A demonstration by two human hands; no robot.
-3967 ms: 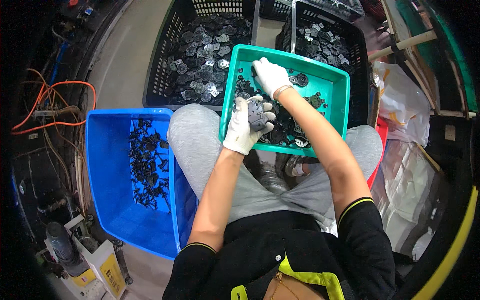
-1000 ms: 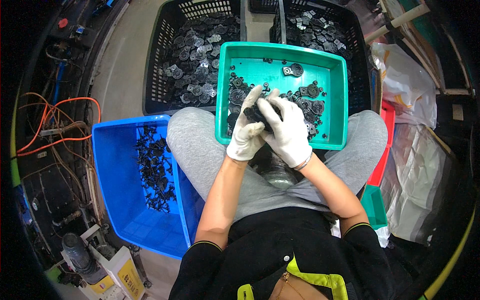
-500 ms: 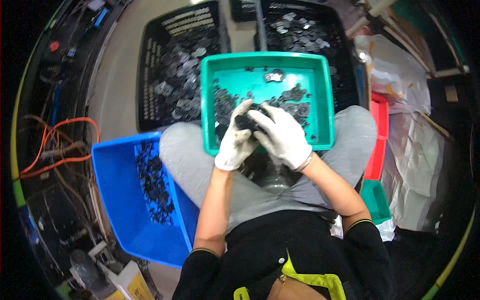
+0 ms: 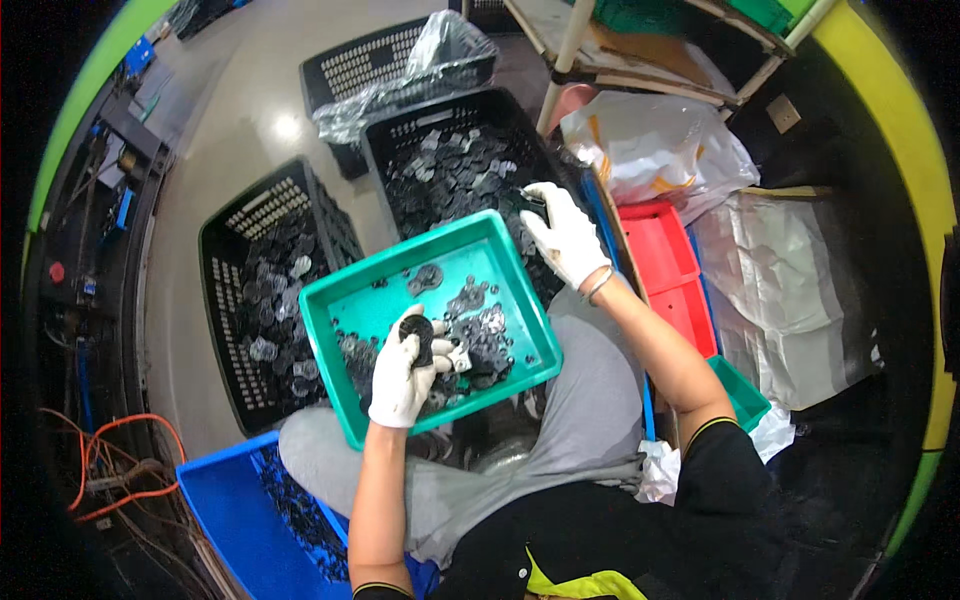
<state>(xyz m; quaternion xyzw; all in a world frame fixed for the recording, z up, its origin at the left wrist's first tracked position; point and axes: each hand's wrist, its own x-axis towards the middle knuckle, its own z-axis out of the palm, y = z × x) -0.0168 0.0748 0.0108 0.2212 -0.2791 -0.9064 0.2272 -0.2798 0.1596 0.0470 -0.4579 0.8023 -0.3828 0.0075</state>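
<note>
My left hand [image 4: 400, 380], in a white glove, is held over the green tray [image 4: 460, 250] on my lap, its fingers closed around a round black plastic part [image 4: 417, 340]. Loose dark parts [image 4: 482, 335] and small black rings lie scattered in the tray, which sits tilted. Out past the tray's right side, my gloved right hand [image 4: 568, 238] hovers over a black crate [image 4: 437, 108] of flat dark parts. Its thumb and fingers are pinched about something dark and small that I cannot make out.
Another black crate [image 4: 218, 290] of parts stands on the left. Behind is a crate [image 4: 345, 72] draped with clear plastic. A blue bin [image 4: 222, 515] is by my left knee. Red bins [image 4: 655, 245], a small green bin [image 4: 738, 390] and plastic sacks [image 4: 640, 150] line the right.
My hands have come apart: the right has swung out over the right crate, while the left stays over the tray with the round part. The view has turned right.
</note>
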